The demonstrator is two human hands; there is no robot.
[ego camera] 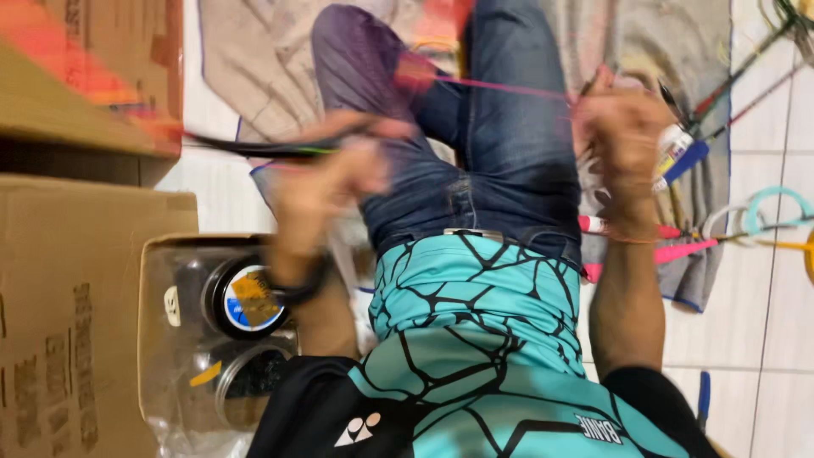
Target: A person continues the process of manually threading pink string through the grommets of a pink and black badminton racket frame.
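String (509, 87), thin, limp and light by the look of it, runs taut above the lap between the right hand (623, 136), fisted on its end, and the left hand (326, 182), fingers closed on a dark frame (254, 148).

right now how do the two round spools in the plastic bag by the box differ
The upper spool shows a face with a yellow and blue label inside a black rim; the lower spool shows a dark face with only a small yellow tag and a paler, shiny rim. The upper spool lies just beside the left hand's wrist; the lower one sits nearer the black sleeve. Both are round and lie in the clear bag.
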